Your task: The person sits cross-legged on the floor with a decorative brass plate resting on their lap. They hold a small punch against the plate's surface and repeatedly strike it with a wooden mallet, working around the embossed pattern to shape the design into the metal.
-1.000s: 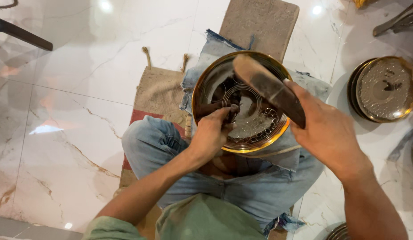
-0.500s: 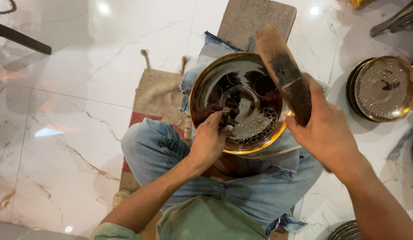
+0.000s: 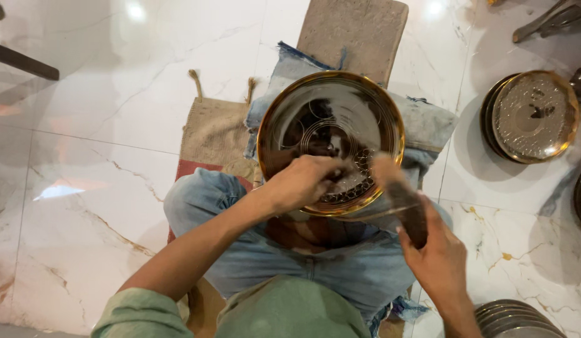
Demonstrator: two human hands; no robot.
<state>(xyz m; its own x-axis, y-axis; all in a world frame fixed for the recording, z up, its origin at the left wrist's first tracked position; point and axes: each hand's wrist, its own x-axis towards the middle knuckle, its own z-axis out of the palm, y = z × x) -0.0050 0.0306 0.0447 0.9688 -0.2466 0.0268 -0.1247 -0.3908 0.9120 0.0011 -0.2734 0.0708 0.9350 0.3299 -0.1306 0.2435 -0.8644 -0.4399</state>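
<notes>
A round brass plate (image 3: 340,106) with engraved rings rests on my lap over a blue denim cloth (image 3: 428,122). My left hand (image 3: 303,181) lies on the plate's near part, fingers pinched on a small dark punch that is mostly hidden under them. My right hand (image 3: 437,256) is below and to the right of the plate, gripping a wooden mallet (image 3: 400,194). The mallet is blurred, and its head sits over the plate's lower right rim.
A stack of brass plates (image 3: 531,116) lies on the marble floor at the right, another stack (image 3: 515,316) at the bottom right. A burlap sack (image 3: 215,131) and a rough mat (image 3: 353,34) lie beyond my knees. Metal tools (image 3: 553,19) sit top right.
My right hand has swung the mallet down from above the plate's right side to its lower right rim. My left hand stays on the plate, shifted slightly.
</notes>
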